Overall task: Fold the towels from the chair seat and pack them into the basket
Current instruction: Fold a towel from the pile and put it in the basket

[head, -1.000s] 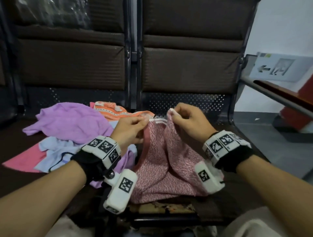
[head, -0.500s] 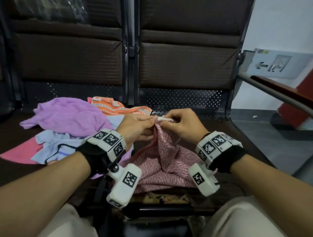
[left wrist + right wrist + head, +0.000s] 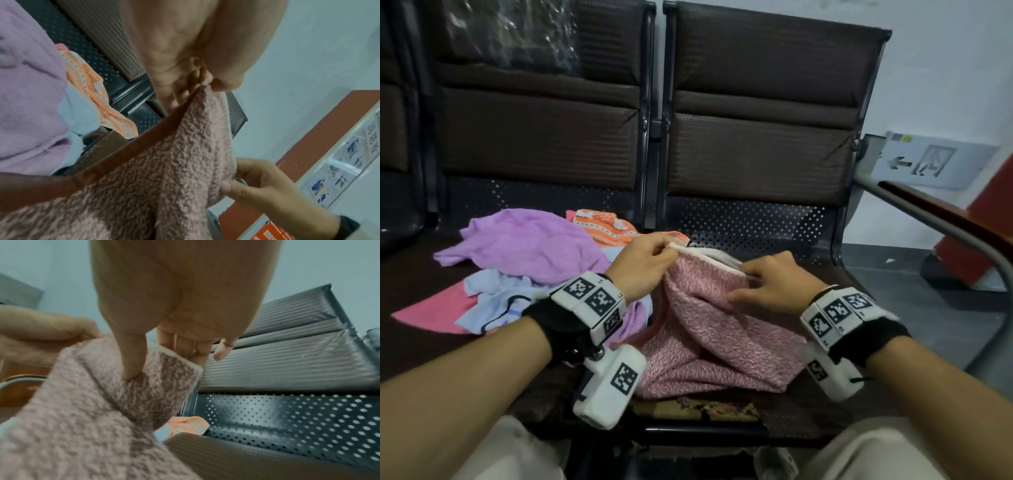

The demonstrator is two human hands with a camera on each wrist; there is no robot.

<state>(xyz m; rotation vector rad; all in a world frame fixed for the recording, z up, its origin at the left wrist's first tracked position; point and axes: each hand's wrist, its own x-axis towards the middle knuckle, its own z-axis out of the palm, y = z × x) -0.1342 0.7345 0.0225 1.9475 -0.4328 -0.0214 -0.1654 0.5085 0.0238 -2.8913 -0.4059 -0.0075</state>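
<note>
Pink terry towel (image 3: 717, 329) half-lifted off chair seat (image 3: 825, 411), left hand (image 3: 643, 270) and right hand (image 3: 774, 287) pinching its white-edged hem; likely soft, light, floppy, best held at corners.

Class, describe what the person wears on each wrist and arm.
Both forearms are bare, with no sleeves. Each wrist has a black strap, a white band printed with black square tags, and a white camera block bearing another tag. The right wrist also shows a thin bangle.
</note>
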